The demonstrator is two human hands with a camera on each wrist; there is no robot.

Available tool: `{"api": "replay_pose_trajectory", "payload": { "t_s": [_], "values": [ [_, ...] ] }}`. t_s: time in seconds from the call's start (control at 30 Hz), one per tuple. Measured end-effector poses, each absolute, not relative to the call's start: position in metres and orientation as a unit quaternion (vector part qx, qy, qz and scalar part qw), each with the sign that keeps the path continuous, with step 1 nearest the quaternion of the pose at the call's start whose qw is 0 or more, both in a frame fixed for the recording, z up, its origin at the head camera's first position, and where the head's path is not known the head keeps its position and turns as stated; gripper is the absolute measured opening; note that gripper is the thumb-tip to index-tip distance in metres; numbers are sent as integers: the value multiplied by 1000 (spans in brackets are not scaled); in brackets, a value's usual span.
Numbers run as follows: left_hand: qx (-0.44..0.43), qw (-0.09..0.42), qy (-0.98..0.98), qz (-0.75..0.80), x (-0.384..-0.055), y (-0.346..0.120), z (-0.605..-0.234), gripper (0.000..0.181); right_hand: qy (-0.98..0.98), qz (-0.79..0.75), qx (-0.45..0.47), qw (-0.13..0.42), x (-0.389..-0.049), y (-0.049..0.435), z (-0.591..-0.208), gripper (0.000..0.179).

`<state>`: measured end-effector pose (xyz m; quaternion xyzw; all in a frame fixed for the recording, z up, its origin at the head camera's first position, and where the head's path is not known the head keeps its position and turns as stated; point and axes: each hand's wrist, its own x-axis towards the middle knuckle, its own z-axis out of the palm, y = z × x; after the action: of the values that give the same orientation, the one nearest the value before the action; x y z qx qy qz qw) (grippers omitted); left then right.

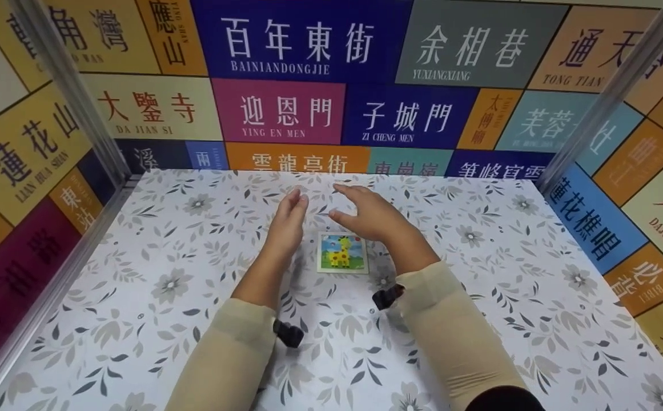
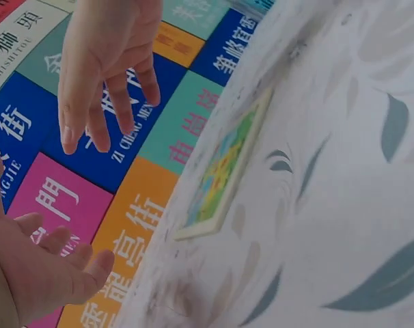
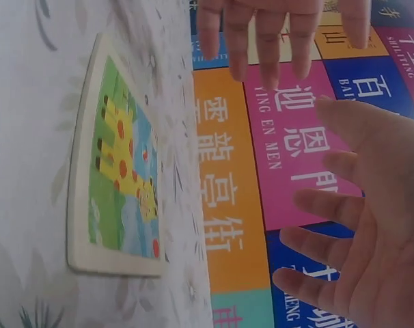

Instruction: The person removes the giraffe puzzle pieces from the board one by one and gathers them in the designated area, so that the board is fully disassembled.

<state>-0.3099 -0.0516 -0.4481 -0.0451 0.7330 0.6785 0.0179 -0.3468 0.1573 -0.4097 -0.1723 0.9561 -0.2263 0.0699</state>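
A small square giraffe picture puzzle [image 1: 342, 253] with a pale wooden frame lies flat on the table between the forearms. In the head view my left hand [image 1: 286, 221] hovers to its upper left, fingers extended and holding nothing. My right hand [image 1: 372, 214] is above its upper right corner, thumb and fingers spread apart. In the right wrist view the puzzle [image 3: 121, 167] shows a yellow giraffe with orange spots on green grass. Both palms face each other across a gap, seen in the left wrist view beside the puzzle [image 2: 224, 167].
A white cloth [image 1: 171, 337] with grey flowers and leaves covers the table. Colourful panels [image 1: 280, 111] with Chinese lettering form walls behind and at both sides. Clear corner posts [image 1: 88, 108] stand at the back. Black straps [image 1: 288, 333] hang at the sleeve cuffs.
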Motion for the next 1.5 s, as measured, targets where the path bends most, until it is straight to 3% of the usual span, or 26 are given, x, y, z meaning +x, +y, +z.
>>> {"api": "replay_pose_trajectory", "payload": {
  "t_s": [0.3, 0.53, 0.9, 1.17, 1.5],
  "values": [
    [-88, 70, 703, 702, -315, -63, -466, 60, 936, -287, -192, 72, -348, 144, -423, 71],
    [-88, 82, 707, 697, -315, -69, -477, 57, 916, -342, -194, 79, -351, 139, -442, 63],
    [10, 104, 810, 577, -314, -71, -494, 53, 905, -380, -156, 116, -364, 148, -473, 51],
    [74, 108, 852, 507, -311, -72, -497, 47, 899, -376, -180, 134, -365, 151, -486, 43],
    [117, 136, 862, 474, -310, -73, -496, 51, 903, -347, -206, 149, -366, 152, -487, 42]
  ]
}}
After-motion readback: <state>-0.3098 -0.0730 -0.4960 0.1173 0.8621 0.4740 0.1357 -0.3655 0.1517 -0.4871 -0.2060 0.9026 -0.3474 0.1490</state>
